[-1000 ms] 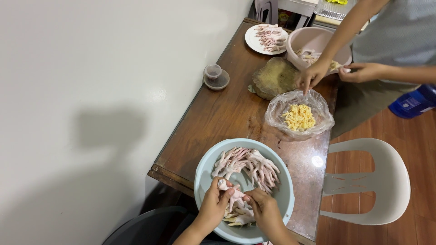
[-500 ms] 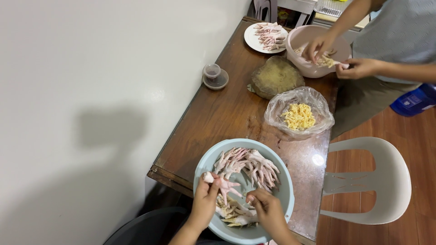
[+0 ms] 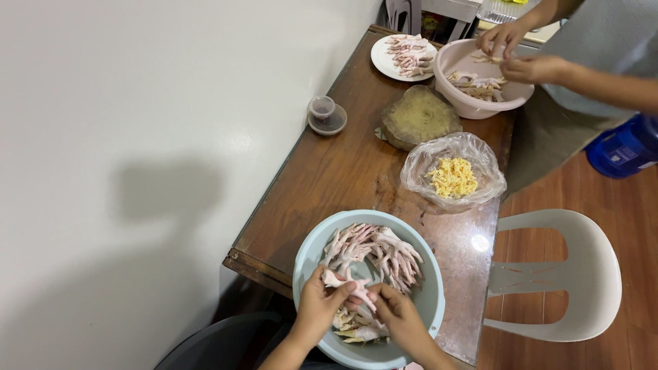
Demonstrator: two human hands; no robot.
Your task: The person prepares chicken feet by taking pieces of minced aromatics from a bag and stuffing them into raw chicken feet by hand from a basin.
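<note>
Gripping one chicken foot (image 3: pixel 348 282) together, the left hand (image 3: pixel 319 307) and right hand (image 3: pixel 399 316) are working over the pale blue bowl (image 3: pixel 432 294) (more feet piled inside).

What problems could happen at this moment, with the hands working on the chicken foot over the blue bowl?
1. The blue bowl juts past the wooden table's near edge, so pressing on it might tip it.
2. The left hand and right hand pinch one wet-looking chicken foot; it might slip back into the bowl.
3. The open plastic bag of yellow scraps lies close by and could be knocked.
</note>
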